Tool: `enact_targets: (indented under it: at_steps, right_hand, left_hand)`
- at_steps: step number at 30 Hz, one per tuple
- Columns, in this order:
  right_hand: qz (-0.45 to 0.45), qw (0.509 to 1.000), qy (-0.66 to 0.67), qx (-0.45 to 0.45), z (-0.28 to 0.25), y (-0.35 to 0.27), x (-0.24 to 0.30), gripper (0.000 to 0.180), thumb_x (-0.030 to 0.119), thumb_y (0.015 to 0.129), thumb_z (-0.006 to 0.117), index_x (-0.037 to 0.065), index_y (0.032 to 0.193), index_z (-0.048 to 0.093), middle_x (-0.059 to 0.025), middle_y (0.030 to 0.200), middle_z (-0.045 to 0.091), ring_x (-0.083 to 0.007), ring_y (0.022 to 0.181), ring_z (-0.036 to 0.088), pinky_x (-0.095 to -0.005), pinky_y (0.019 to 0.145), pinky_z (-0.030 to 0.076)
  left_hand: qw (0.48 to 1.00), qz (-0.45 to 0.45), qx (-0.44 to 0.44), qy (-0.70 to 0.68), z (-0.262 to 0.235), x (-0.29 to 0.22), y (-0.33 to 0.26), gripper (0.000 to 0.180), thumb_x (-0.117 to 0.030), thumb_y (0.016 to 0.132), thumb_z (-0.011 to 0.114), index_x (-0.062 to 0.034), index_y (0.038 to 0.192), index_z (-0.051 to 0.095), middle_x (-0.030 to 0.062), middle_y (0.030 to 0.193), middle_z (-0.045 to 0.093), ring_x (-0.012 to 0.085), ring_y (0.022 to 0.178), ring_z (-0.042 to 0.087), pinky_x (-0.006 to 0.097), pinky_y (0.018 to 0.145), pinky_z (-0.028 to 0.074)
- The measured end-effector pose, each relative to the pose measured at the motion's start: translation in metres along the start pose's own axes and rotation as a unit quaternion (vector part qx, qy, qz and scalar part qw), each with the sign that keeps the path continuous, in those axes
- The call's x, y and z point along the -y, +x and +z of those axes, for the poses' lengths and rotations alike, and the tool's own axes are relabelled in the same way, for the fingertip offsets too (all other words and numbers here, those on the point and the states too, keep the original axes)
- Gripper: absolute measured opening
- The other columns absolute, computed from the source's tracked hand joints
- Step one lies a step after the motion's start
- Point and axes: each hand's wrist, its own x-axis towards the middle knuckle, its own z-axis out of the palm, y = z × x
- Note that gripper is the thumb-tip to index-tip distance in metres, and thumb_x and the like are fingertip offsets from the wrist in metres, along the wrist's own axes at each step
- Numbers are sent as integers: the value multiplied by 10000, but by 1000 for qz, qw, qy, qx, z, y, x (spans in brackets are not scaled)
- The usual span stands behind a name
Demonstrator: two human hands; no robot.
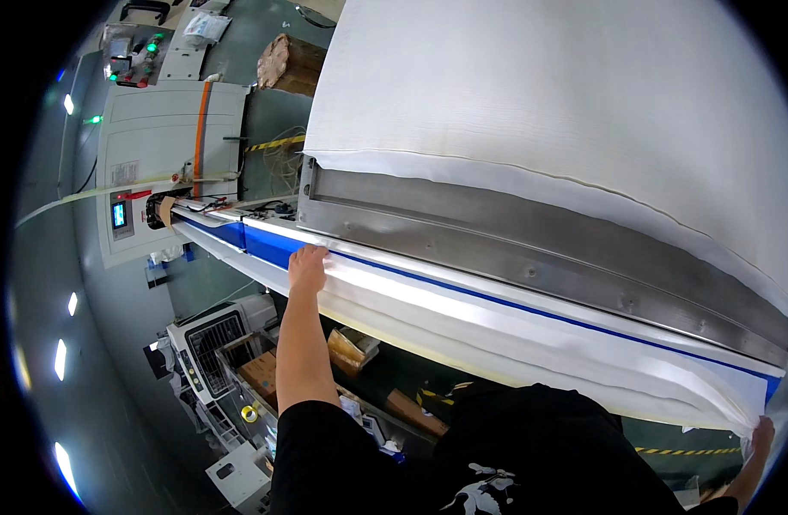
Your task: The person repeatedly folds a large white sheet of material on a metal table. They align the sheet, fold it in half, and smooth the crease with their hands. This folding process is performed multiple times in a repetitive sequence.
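A long strip of white cloth (497, 330) is stretched along the front of a machine, over a blue strip (273, 247). At the cloth's left end my left hand (308, 268) grips its upper edge, fingers closed against the blue strip. Far to the right, my right hand (761, 436) pinches the cloth's other end, where it gathers into folds. The lower edge of the cloth sags between my hands. Above it runs a grey metal bed (514, 257), and a wide white sheet (548, 94) covers the surface beyond.
On the left stands a white machine cabinet (170, 129) with a lit screen (119, 215) and an orange strap (201, 129). Below the rail are a cardboard box (346, 350), a white crate-like unit (209, 348) and a tape roll (249, 414). A wrapped roll (291, 64) lies behind.
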Motion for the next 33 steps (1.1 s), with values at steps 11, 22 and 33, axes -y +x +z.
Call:
enact_targets:
  at_steps: [11, 22, 33]
  right_hand:
    - [-51, 996, -35, -72, 31, 8, -35, 337, -17, 766, 520, 44, 1090, 590, -172, 993, 573, -370, 935, 545, -441, 831, 447]
    - [-21, 999, -30, -36, 12, 13, -23, 348, -26, 779, 512, 38, 1113, 586, -177, 1040, 586, -362, 989, 550, -431, 869, 446]
    - [2, 1000, -29, 3, 14, -2, -18, 361, -21, 783, 500, 43, 1132, 567, -177, 1060, 565, -357, 1015, 529, -431, 891, 433]
  left_hand:
    - [999, 31, 12, 24, -12, 6, 7, 223, -21, 737, 575, -171, 897, 613, 46, 1058, 572, 250, 1053, 525, 377, 929, 376]
    - [999, 20, 36, 7, -2, 19, -4, 233, -18, 749, 545, -141, 940, 596, 40, 1007, 593, 246, 1034, 536, 380, 916, 386]
    - [999, 33, 21, 23, 1, 10, 7, 300, -34, 754, 546, -169, 1016, 603, 68, 1042, 598, 260, 1045, 539, 394, 917, 386]
